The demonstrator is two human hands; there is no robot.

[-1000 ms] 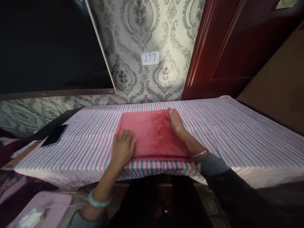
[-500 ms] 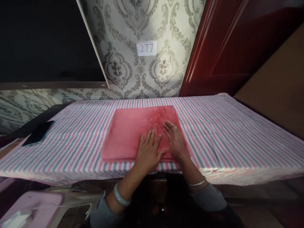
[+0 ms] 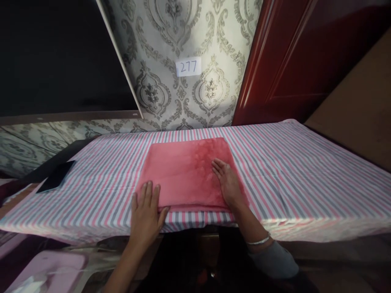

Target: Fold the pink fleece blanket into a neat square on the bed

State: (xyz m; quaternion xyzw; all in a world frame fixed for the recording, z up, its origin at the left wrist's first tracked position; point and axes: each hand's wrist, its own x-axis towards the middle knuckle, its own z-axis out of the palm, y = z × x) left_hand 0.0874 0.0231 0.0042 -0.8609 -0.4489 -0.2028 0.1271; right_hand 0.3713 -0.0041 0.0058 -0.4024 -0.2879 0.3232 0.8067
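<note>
A folded pink plush cloth (image 3: 180,171) lies flat in a rectangle on the striped tablecloth (image 3: 104,175). Its right part looks darker, with ruffled pile, while the left part is smooth. My left hand (image 3: 147,209) rests at its near left corner, fingers spread, with the fingertips on the cloth. At the right side, my right hand (image 3: 227,181) is tilted on its edge against the cloth, fingers stretched out and close together. Neither hand grips anything. The layers of the fold show along the near edge.
A dark phone (image 3: 56,177) lies at the table's left end. Behind the table, a black screen (image 3: 61,57) hangs at left, and a paper marked 277 (image 3: 188,66) is on the patterned wall. A dark red door (image 3: 275,65) stands at right. Below left is a pink stool (image 3: 58,264).
My left hand has slid left from the middle of the cloth to its near left corner. My right hand stays at the right side. The view has shifted slightly.
</note>
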